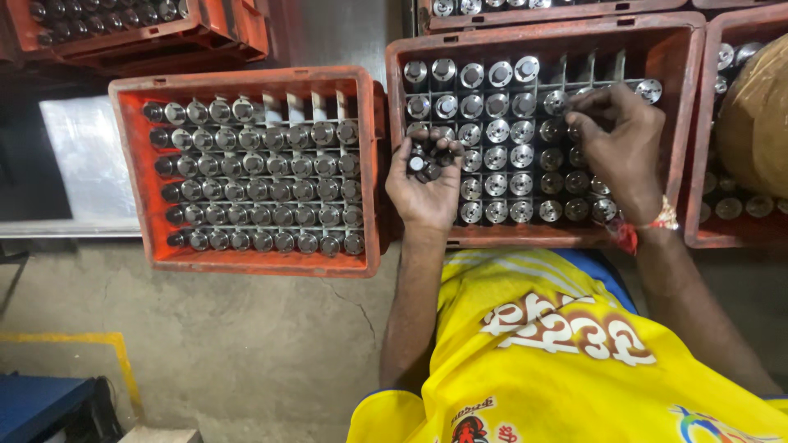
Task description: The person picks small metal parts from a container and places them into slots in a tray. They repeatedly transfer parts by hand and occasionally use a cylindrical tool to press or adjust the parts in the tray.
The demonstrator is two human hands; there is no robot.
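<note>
Mostly filled: right crate [689, 123] w/ few far slots empty. Left hand [425, 184] cupped small metal parts [423, 160]; right hand [620, 135] pinched one over cylinders [497, 156].

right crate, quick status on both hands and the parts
Left hand cupped, holding several small metal parts. Right hand fingertips pinching at a cylinder in the right crate. Nothing blocking.
</note>
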